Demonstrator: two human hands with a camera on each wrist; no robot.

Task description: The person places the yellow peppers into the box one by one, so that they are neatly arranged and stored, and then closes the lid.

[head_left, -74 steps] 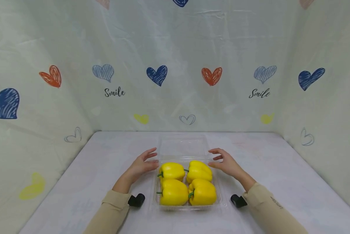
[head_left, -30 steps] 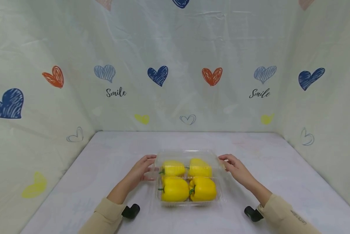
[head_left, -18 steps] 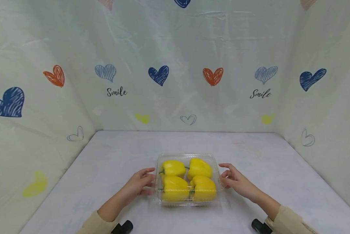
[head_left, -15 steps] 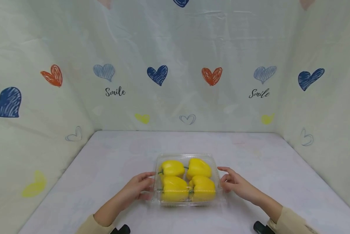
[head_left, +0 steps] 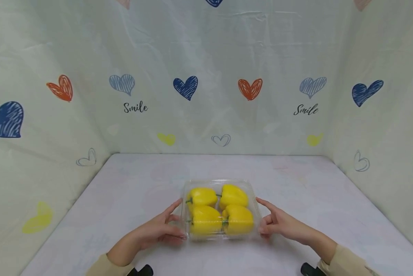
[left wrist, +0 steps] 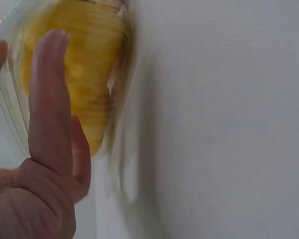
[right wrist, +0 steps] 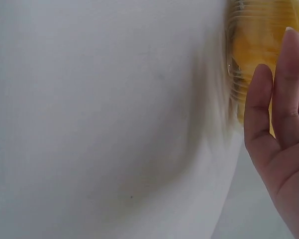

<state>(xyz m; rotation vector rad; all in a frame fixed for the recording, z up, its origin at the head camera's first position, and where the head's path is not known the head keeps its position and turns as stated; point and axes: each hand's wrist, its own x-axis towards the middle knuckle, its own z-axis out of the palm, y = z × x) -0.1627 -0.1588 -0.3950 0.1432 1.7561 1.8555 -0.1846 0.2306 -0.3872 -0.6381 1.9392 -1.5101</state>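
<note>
A clear plastic clamshell box [head_left: 222,237] sits on the table with its lid down. Inside are several yellow bell peppers [head_left: 206,220], green stems showing. My left hand [head_left: 154,232] lies along the box's left side, index finger stretched toward the back and thumb near the front corner; in the left wrist view its thumb [left wrist: 49,99] looks straight. At the right side is my right hand [head_left: 285,224], its index finger extended along the box and the other fingers partly bent near the front corner. Blur hides exactly where the fingers touch. Whether the lid has snapped closed cannot be told.
The white table [head_left: 141,180] has a back edge against a pale curtain [head_left: 275,126] with hearts and "Smile" printed on it; curtain also hangs at both sides. Black wrist cameras [head_left: 142,270] sit below both sleeves.
The lid, first laid back behind the box, has come forward and down over the peppers. Both hands have drawn back along the sides to the front corners; the box has shifted very slightly.
</note>
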